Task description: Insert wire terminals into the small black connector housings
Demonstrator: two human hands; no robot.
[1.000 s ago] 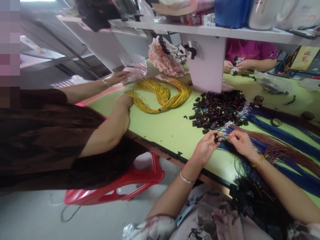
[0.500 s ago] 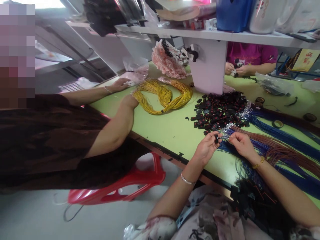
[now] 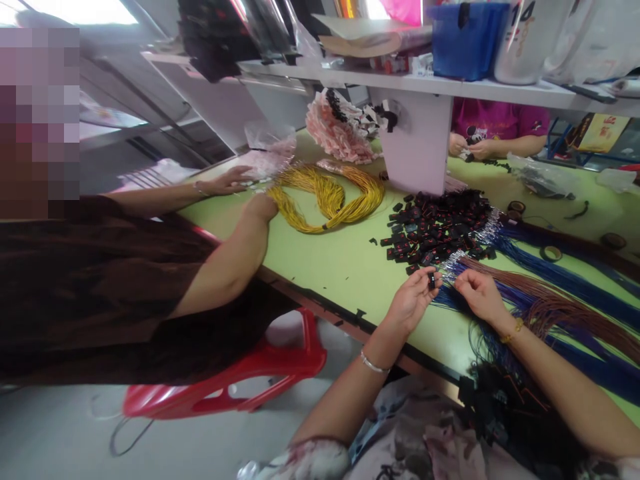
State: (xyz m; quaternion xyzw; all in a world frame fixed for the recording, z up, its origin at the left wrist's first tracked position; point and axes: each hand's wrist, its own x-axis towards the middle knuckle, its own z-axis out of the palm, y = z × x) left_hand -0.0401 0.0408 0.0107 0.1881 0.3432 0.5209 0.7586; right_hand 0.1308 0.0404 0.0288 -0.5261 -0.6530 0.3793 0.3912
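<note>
Between the fingertips of my left hand (image 3: 411, 301) is a small black connector housing (image 3: 432, 280). My right hand (image 3: 479, 293) is pinched close beside it, seemingly on a thin wire end, though the wire itself is hard to make out. Just behind both hands lie the silver terminal tips (image 3: 454, 262) of a bundle of brown and blue wires (image 3: 545, 283), which runs off to the right under my right forearm. A heap of black connector housings (image 3: 430, 227) is spread on the table past my left hand.
A co-worker in dark clothing (image 3: 100, 287) sits at left, arms on the green table (image 3: 305, 260) near yellow wire bundles (image 3: 330, 197). Another person in a magenta shirt (image 3: 500, 123) works opposite. Above the table runs a shelf (image 3: 400, 79). More black connectors (image 3: 500, 407) lie on my lap.
The view has tilted slightly. My hands stay nearly in place, still holding the connector housing close to the wire tips. The left co-worker's far hand has drawn back a little to the left.
</note>
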